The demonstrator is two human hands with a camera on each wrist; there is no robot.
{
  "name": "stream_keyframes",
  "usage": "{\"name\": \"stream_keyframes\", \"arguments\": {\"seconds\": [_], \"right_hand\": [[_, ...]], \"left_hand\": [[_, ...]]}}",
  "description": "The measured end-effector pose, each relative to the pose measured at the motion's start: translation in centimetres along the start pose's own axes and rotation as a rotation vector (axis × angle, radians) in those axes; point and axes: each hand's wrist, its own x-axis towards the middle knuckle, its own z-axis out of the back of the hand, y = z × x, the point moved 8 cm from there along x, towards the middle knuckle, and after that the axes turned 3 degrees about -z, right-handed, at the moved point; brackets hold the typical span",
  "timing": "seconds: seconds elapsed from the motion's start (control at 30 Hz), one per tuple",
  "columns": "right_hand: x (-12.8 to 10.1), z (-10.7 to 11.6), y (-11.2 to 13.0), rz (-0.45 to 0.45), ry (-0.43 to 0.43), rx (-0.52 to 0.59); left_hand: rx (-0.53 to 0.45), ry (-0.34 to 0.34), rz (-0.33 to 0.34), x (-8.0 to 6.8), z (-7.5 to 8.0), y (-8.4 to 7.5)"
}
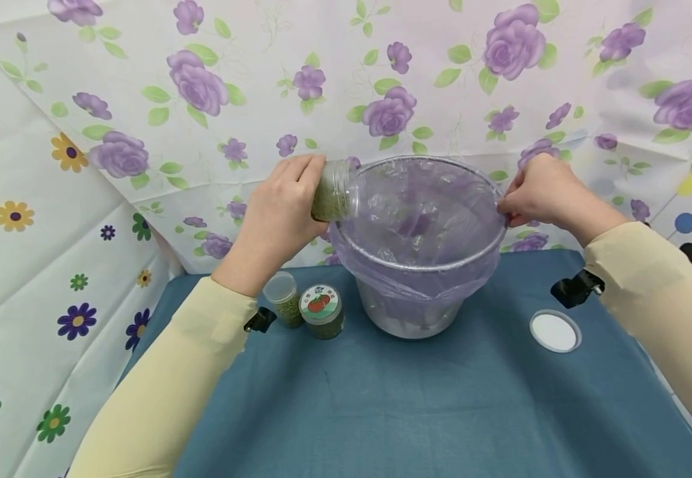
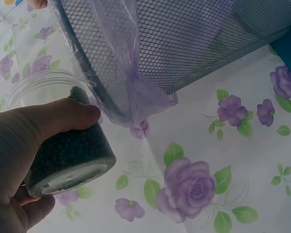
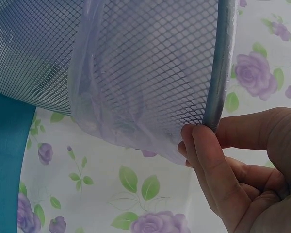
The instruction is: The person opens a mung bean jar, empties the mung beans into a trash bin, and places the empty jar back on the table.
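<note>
My left hand (image 1: 277,216) grips a clear plastic jar (image 1: 335,191), tipped sideways with its open mouth at the left rim of a mesh wastebasket (image 1: 408,317). In the left wrist view, small dark beans (image 2: 70,153) lie in the jar's lower part, and the thumb crosses its side. A translucent purple bin bag (image 1: 420,226) lines the basket and folds down over the rim. My right hand (image 1: 546,196) pinches the basket's right rim and the bag's edge between thumb and fingers. The right wrist view shows these fingertips (image 3: 203,138) against the rim.
Left of the basket stand a lidded jar (image 1: 321,312) with a tomato picture and a clear container (image 1: 286,302) of green grains. A round white lid (image 1: 555,330) lies at the right on the blue tablecloth (image 1: 418,405). Flowered sheeting (image 1: 250,79) hangs close behind.
</note>
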Motion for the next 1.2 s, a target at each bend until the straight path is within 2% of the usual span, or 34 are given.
{"name": "stream_keyframes", "arguments": {"seconds": [0.4,0.67,0.97,1.2], "right_hand": [[0.0,-0.1,0.0,-0.005,0.006,0.013],[-0.1,-0.1,0.1,-0.012,-0.009,-0.007],[-0.2,-0.1,0.2,-0.011,-0.008,-0.009],[0.0,-0.1,0.1,-0.006,-0.01,-0.011]], "left_hand": [[0.01,-0.001,-0.031,0.4,0.3,-0.4],[0.017,-0.028,-0.046,0.5,0.4,-0.6],[0.027,-0.016,-0.049,0.7,0.4,-0.8],[0.043,-0.038,-0.081,1.1,0.7,-1.0]]}}
